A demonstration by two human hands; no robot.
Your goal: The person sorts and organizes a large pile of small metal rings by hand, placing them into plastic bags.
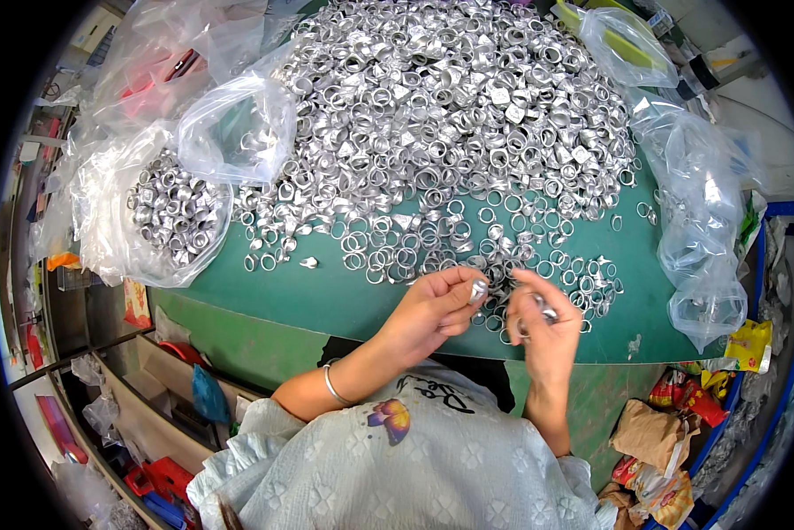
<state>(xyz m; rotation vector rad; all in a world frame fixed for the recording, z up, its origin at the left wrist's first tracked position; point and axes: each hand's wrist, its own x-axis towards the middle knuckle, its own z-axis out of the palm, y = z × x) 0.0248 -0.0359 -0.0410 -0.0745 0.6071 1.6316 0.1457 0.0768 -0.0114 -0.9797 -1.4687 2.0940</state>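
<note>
Left hand (432, 311) pinched a ring (478, 291), right hand (549, 332) held rings (546, 312) near the tabletop's (300, 296) front edge; I judged light grips best.

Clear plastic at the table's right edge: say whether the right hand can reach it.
Probably yes: only some loose rings and flat green tabletop lie between the right hand and the clear plastic.
</note>
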